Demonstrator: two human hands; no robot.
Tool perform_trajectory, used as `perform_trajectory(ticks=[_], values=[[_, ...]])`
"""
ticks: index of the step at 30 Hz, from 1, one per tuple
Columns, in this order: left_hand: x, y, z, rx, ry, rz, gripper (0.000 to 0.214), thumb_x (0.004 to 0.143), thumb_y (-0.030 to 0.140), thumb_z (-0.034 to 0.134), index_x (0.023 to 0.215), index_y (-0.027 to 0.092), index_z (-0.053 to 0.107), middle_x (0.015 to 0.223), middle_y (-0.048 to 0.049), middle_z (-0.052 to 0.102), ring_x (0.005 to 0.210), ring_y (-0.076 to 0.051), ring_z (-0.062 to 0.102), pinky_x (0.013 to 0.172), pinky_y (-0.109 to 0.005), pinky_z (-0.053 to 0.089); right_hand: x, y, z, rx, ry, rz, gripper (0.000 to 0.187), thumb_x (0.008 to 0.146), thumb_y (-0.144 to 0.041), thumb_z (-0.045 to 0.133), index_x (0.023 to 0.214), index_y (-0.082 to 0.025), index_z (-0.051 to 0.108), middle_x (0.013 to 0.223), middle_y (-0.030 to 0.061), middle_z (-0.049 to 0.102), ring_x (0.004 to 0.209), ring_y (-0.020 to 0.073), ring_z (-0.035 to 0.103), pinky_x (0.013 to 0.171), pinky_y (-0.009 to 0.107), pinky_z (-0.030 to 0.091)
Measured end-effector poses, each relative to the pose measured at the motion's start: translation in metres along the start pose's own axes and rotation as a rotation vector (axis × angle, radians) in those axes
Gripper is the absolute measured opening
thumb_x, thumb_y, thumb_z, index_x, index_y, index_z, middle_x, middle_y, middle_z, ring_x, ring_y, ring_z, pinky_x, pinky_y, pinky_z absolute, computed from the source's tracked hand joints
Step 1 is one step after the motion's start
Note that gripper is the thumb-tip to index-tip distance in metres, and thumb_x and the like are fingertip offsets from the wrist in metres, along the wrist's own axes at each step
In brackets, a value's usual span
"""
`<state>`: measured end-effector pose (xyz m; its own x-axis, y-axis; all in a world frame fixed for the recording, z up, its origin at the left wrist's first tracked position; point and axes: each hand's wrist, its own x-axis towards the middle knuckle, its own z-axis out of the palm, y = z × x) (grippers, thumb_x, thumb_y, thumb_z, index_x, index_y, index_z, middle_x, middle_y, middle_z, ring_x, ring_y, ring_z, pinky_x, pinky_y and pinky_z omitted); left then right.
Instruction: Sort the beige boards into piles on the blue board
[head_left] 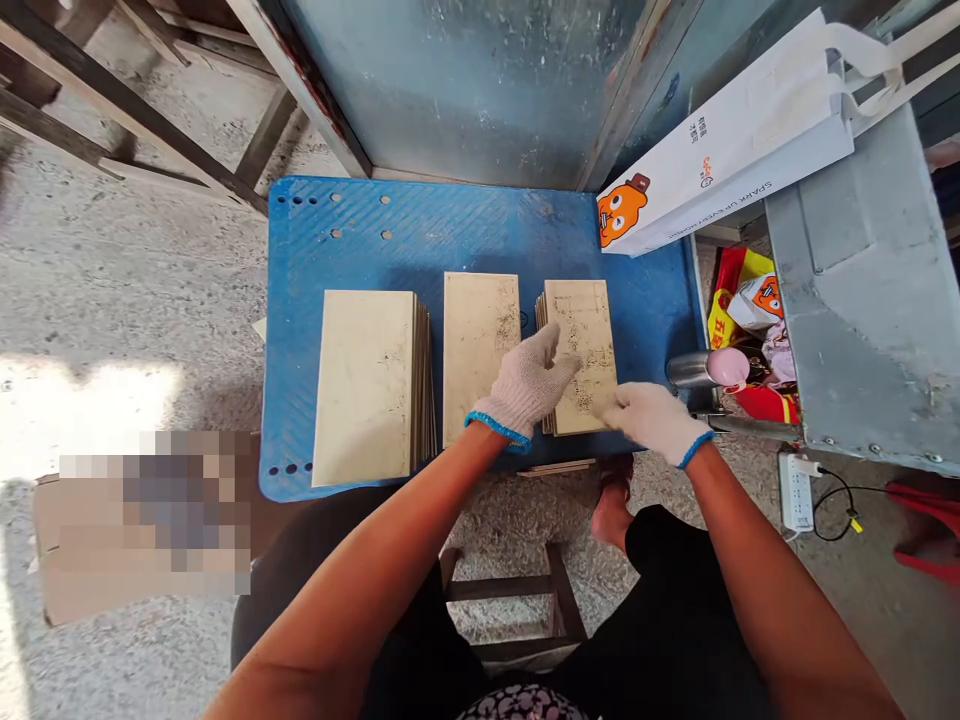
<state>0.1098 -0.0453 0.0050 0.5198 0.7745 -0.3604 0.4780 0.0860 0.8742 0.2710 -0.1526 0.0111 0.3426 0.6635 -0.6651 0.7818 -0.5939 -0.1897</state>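
Note:
Three groups of thin, cream-coloured rectangular boards lie on a blue plastic table (450, 225). The left stack (364, 385) is tall and fanned a little at its right side. A middle board or stack (476, 345) has dark specks, and my left forearm and hand cover its near right part. My left hand (529, 378), in a white knit glove with a blue cuff, is open over the left edge of the right stack (581, 330). At that stack's near right corner is my right hand (656, 418), gloved alike; its fingertips are blurred, so their grip is unclear.
A white paper bag (735, 150) lies at the table's back right. A metal cup (690, 370) with a pink top and colourful packets (750, 300) sit beside a grey metal box (862, 280). A power strip (796, 492) and a cardboard piece (82, 590) are on the floor.

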Motion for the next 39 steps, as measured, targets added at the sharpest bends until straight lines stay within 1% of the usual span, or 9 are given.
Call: perform_trajectory(ticks=[2,4,8,11,17,22,29,36,39], values=[[-0.013,-0.003,0.001,-0.011,-0.105,0.035,0.039,0.083,0.033,0.057,0.118,0.017,0.065,0.109,-0.0072,0.071,0.101,-0.021,0.065,0.093,-0.032,0.05,-0.019,0.007,0.022,-0.145,-0.162,-0.067,0.028,0.083,-0.046,0.058,0.072,-0.023,0.07,0.076,0.0011,0.067,0.07,0.0175,0.058,0.059,0.027,0.034],[-0.028,-0.004,0.006,0.039,-0.189,0.063,0.036,0.084,0.032,0.056,0.115,0.017,0.068,0.109,-0.0076,0.072,0.104,-0.022,0.065,0.094,-0.032,0.049,-0.036,0.013,0.048,-0.236,-0.226,-0.166,0.023,0.087,-0.038,0.054,0.083,-0.023,0.071,0.088,0.003,0.068,0.08,0.0186,0.061,0.064,0.027,0.037],[-0.049,-0.004,0.014,0.207,-0.305,0.032,0.035,0.08,0.031,0.061,0.112,0.022,0.071,0.108,-0.0071,0.073,0.105,-0.025,0.066,0.096,-0.034,0.049,-0.057,0.02,0.094,-0.369,-0.208,-0.319,0.024,0.091,-0.03,0.053,0.111,-0.023,0.065,0.102,0.007,0.067,0.095,0.0221,0.062,0.075,0.029,0.041],[-0.051,-0.003,0.018,0.255,-0.326,0.02,0.04,0.078,0.032,0.063,0.117,0.023,0.069,0.109,-0.0066,0.072,0.106,-0.025,0.065,0.096,-0.033,0.049,-0.06,0.019,0.112,-0.472,-0.166,-0.356,0.033,0.087,-0.024,0.058,0.12,-0.022,0.058,0.106,0.0096,0.066,0.096,0.0252,0.062,0.075,0.031,0.043],[-0.045,0.001,0.021,0.401,-0.349,0.051,0.039,0.083,0.033,0.058,0.119,0.022,0.068,0.116,-0.0101,0.07,0.108,-0.031,0.064,0.094,-0.04,0.05,-0.054,0.006,0.124,-0.533,-0.077,-0.344,0.026,0.088,-0.016,0.054,0.113,-0.021,0.06,0.099,0.0108,0.067,0.088,0.0243,0.065,0.068,0.031,0.046],[-0.043,-0.003,0.02,0.401,-0.325,0.013,0.041,0.083,0.035,0.06,0.122,0.024,0.067,0.116,-0.0082,0.069,0.106,-0.028,0.064,0.094,-0.037,0.049,-0.051,0.002,0.13,-0.563,-0.06,-0.376,0.026,0.089,-0.012,0.05,0.112,-0.017,0.062,0.097,0.0138,0.067,0.09,0.025,0.065,0.069,0.032,0.048],[-0.043,-0.006,0.019,0.394,-0.304,-0.01,0.04,0.082,0.032,0.063,0.121,0.026,0.067,0.118,-0.0093,0.068,0.108,-0.031,0.063,0.096,-0.042,0.048,-0.053,-0.001,0.131,-0.527,-0.037,-0.351,0.017,0.088,-0.016,0.055,0.102,-0.018,0.065,0.098,0.0134,0.068,0.091,0.024,0.064,0.071,0.03,0.048],[-0.044,-0.002,0.018,0.452,-0.342,-0.008,0.039,0.083,0.033,0.06,0.121,0.026,0.067,0.12,-0.0099,0.067,0.111,-0.034,0.062,0.094,-0.045,0.048,-0.06,0.002,0.134,-0.506,-0.16,-0.367,0.014,0.087,-0.027,0.06,0.086,-0.017,0.07,0.094,0.013,0.068,0.092,0.0261,0.065,0.073,0.032,0.046],[-0.043,-0.004,0.019,0.393,-0.335,-0.008,0.036,0.082,0.031,0.062,0.116,0.025,0.069,0.116,-0.0096,0.069,0.111,-0.033,0.062,0.098,-0.043,0.046,-0.06,0.012,0.145,-0.489,-0.198,-0.382,0.015,0.086,-0.028,0.062,0.097,-0.019,0.068,0.1,0.0103,0.068,0.093,0.0259,0.065,0.072,0.032,0.046]])
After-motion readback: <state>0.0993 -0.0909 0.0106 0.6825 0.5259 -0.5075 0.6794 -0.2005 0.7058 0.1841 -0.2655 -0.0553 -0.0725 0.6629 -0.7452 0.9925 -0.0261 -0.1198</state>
